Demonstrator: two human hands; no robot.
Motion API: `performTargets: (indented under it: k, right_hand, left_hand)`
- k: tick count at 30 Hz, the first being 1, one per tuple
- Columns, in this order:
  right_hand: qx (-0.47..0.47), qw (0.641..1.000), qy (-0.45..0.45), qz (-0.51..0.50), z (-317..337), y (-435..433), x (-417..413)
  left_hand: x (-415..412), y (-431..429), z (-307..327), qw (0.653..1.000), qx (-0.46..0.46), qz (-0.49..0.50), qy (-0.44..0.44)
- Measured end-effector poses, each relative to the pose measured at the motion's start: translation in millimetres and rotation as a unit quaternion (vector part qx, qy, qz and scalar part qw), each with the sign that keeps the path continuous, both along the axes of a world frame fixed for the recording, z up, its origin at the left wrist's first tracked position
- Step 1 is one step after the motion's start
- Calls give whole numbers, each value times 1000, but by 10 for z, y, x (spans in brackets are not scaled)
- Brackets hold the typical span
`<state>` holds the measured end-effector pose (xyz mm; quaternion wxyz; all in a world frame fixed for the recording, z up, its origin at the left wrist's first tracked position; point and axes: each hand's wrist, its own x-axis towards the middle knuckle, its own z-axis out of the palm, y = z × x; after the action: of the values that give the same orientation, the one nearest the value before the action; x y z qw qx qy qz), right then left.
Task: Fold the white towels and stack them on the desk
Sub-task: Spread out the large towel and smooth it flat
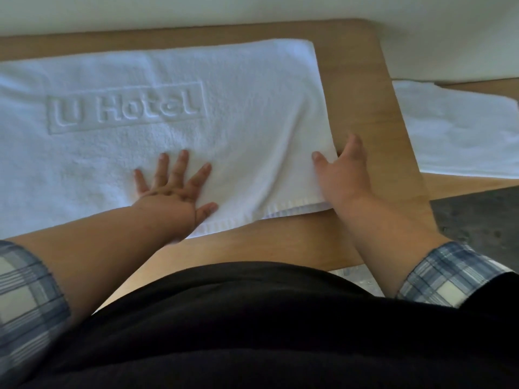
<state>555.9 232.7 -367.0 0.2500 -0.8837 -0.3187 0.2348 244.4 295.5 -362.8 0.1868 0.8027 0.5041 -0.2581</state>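
White towel (252,113) on desk (362,94) — left hand (174,189) pressing flat, fingers spread; right hand (345,175) at its edge, grasp unclear.
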Motion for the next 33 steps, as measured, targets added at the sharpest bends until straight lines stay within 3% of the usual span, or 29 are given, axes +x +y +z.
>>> performTargets:
  k: [8, 12, 19, 22, 25, 28, 33]
  right_hand:
    - [-20, 996, -48, 66, 22, -203, 69]
    - [-25, 994, -79, 66, 25, -233, 105]
    - [-77, 995, -39, 49, 92, -291, 224]
    - [-88, 991, -94, 47, 193, -272, 131]
    - [-78, 963, -160, 203, 277, -187, -168]
    - [-96, 911, -151, 371, 195, -218, -400]
    - [-182, 923, -118, 317, 65, -439, -127]
  left_hand:
    - [69, 20, 90, 999, -16, 1, 45]
    - [97, 30, 125, 998, -26, -1, 59]
    - [144, 32, 208, 995, -44, -16, 86]
    - [191, 25, 240, 994, -46, -19, 93]
    - [227, 3, 276, 995, -43, -23, 93]
    - [234, -20, 307, 996, -35, -20, 78]
    - [275, -71, 389, 998, -32, 8, 59]
